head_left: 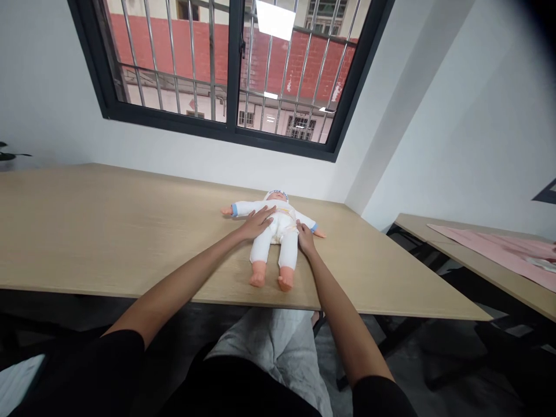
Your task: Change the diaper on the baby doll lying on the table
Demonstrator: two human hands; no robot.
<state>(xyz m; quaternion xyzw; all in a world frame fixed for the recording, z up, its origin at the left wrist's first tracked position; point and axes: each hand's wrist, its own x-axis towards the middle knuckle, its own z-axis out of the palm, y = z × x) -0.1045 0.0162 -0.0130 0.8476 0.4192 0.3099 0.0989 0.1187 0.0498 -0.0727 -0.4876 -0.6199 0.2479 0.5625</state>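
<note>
A baby doll (261, 249) lies on its back on the light wooden table (130, 231), its feet toward me and its arms spread. It wears a white outfit with blue cuffs, a patterned cap (270, 193), and what looks like a white diaper (283, 225) around its hips. My left hand (258, 223) rests on the doll's waist at the left, fingers stretched out and apart. Against the doll's other hip lies my right hand (306, 238), its fingers extended along the side. Some of its fingertips are hard to make out.
Behind the table is a white wall with a barred, dark-framed window (232, 130). A second table (417, 227) stands at the right with a pink cloth (486, 246) on it. Dark leaves (9, 156) show at the left edge.
</note>
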